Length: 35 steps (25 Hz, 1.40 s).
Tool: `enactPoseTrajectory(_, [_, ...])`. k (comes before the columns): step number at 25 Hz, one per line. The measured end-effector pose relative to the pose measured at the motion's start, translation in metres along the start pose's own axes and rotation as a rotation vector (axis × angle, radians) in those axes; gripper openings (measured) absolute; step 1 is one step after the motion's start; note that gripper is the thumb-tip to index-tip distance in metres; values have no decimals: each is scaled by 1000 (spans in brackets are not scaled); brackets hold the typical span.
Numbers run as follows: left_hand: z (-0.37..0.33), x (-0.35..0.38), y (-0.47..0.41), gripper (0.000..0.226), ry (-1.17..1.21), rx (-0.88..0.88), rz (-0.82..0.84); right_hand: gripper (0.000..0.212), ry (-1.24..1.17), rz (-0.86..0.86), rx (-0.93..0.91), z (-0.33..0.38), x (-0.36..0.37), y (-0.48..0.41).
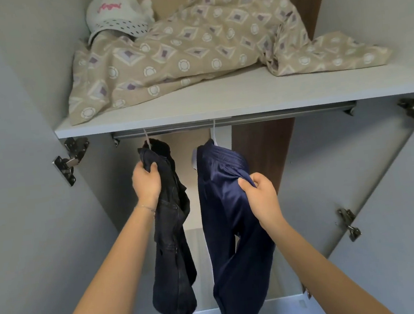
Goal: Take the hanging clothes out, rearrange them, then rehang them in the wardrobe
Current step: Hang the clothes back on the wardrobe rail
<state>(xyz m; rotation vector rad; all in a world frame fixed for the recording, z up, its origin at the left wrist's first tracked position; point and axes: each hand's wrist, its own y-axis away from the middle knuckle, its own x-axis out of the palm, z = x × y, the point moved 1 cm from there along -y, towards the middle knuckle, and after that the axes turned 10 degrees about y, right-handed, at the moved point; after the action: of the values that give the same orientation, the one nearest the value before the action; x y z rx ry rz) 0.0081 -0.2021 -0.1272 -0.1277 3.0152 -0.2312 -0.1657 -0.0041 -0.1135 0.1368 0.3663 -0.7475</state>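
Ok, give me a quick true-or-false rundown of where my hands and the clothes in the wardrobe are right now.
1. The left hand grips the dark jeans near their top. True.
2. The navy trousers lie folded on the shelf. False: they hang from the rail on a white hanger.
3. The right hand holds nothing. False: it pinches the navy trousers.
4. A white cap sits on the shelf above the rail. True.
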Motion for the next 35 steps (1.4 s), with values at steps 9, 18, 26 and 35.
enactPoseTrajectory(9, [42, -25, -41, 21, -82, -109, -117, 32, 14, 58, -35, 7, 28, -42])
enactPoseTrajectory(18, [41, -35, -58, 13, -41, -84, -138, 36, 21, 120, -80, 17, 50, -52])
enactPoseTrajectory(26, [56, -25, -66, 20, -211, -141, -129, 36, 28, 129, -91, 22, 64, -65])
enactPoseTrajectory(35, [67, -47, -43, 41, -345, 13, -4, 24, 38, 193, -155, 33, 134, -75])
